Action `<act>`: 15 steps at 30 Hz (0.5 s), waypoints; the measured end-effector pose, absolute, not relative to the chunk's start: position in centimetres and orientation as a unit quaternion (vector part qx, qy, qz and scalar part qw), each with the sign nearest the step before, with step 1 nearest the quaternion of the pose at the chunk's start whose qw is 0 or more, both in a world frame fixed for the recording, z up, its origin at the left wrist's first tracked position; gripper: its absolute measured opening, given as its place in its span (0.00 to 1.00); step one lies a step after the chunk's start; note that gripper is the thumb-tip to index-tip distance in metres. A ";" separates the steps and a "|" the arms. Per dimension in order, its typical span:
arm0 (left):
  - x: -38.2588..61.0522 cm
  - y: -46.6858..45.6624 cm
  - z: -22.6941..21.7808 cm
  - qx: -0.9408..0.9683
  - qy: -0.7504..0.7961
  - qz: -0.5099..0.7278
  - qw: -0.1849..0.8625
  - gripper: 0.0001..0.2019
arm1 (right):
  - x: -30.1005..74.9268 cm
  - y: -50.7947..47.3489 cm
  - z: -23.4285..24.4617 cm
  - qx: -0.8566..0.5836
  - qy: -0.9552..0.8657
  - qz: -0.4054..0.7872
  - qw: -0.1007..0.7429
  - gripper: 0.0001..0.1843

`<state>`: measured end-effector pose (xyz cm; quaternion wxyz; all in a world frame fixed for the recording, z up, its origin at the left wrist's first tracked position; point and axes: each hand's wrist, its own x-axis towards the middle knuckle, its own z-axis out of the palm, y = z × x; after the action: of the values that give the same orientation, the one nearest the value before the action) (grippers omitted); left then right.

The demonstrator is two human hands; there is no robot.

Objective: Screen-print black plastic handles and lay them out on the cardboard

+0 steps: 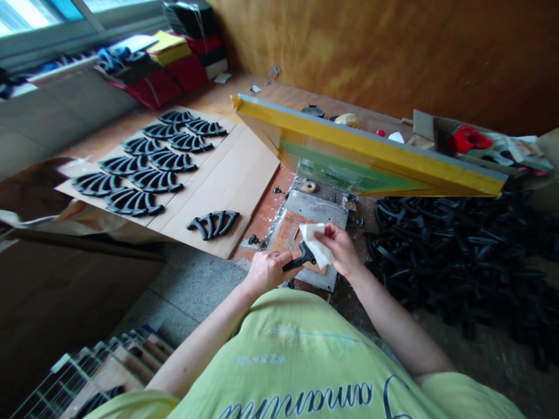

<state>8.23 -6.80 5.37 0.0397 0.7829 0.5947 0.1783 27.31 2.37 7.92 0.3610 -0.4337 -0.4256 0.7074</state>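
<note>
My left hand (266, 272) grips a black-handled tool (297, 260), perhaps a small scraper, above a metal plate. My right hand (340, 247) pinches a white cloth (315, 244) against the tool's far end, so that end is hidden. The metal plate (317, 209) lies just beyond and beneath both hands, with a brown sheet (290, 235) on it. A yellow-framed printing screen (371, 145) is hinged up above the plate. One black fan-shaped plastic part (212, 224) lies on the cardboard to my left.
Rows of matching black parts lie on a large cardboard sheet (227, 186) to the left. A heap of black plastic parts (454, 250) fills the right side. A wire rack (65, 387) stands at lower left, and a wooden wall (349, 46) rises behind the bench.
</note>
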 end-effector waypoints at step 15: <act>10.1 -5.8 5.9 0.810 0.525 0.255 0.058 0.21 | 33.6 6.7 2.1 -0.511 -0.264 0.656 0.488 0.24</act>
<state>10.11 -5.79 5.92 0.0577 0.8100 0.5248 0.2554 33.64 6.71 2.13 0.4884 -0.5114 -0.2641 0.6559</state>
